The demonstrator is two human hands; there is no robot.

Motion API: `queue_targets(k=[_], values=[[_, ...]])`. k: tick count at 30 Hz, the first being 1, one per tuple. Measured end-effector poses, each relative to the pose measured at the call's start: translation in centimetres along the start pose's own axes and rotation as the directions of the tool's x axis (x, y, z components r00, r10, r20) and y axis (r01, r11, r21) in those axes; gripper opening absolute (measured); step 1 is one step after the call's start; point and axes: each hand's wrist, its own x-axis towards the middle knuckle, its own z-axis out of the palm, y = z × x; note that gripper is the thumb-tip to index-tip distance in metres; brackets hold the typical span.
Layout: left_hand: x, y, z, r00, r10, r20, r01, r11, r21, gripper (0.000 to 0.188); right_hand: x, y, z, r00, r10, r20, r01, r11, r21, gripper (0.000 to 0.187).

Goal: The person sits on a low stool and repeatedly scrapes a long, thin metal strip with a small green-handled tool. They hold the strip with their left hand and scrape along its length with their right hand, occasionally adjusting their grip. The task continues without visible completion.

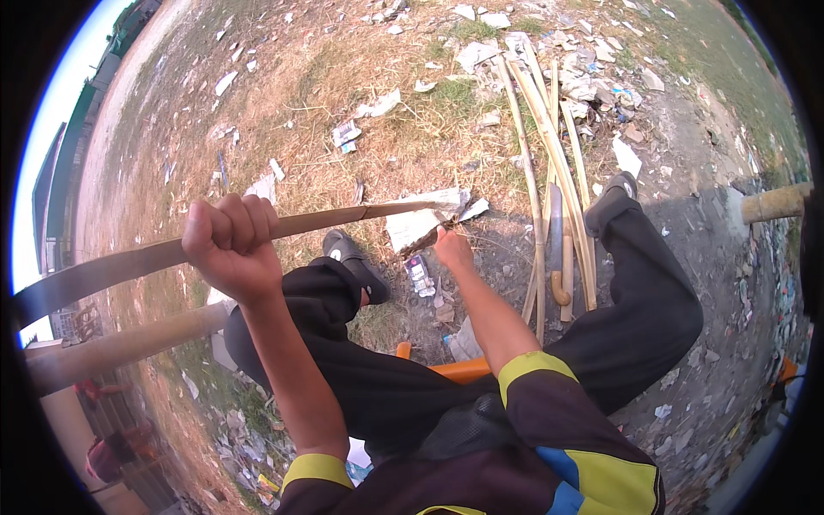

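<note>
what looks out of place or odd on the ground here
Two things: a knife lies with its blade uncovered among the pale strips, near the right shoe; and litter is strewn over the ground, including a white scrap by the right hand.

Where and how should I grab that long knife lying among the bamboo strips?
Likely by its wooden handle, coming from your own side: the handle's curved end lies toward you, while the blade points away among the strips.
</note>
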Motion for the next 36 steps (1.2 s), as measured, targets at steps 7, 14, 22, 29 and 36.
queue_targets(k=[7, 14, 22, 29, 36], values=[[-0.1, -0.1, 1.2, 0.955, 0.07, -0.29, -0.037, 0.992, 0.12, 0.041, -4.2, -5.4, -5.4, 0.931, -0.287, -0.224, 0.342, 0.902, 0.263, 0.044], [-0.3, -0.2, 1.3, 0.909, 0.115, -0.401, -0.052, 0.985, 0.166, 0.043, -13.6, -12.0, -8.5, 0.824, -0.526, -0.208, 0.563, 0.799, 0.21, 0.044], [-0.9, 0.0, 0.3, 0.987, 0.017, -0.158, -0.008, 0.998, 0.057, 0.042, -12.7, -10.5, -7.5, 0.84, -0.509, -0.188, 0.522, 0.853, 0.02, 0.042], [-0.8, -0.3, -0.5, 0.999, 0.002, 0.038, -0.003, 1.0, 0.021, 0.041, -14.4, -10.9, -8.9, 0.824, -0.531, -0.2, 0.536, 0.844, -0.033, 0.038], [-0.6, -0.2, -0.6, 0.995, 0.001, 0.103, -0.004, 1.0, 0.024, 0.04, -13.0, -10.0, -8.4, 0.807, -0.55, -0.215, 0.546, 0.834, -0.08, 0.039]])
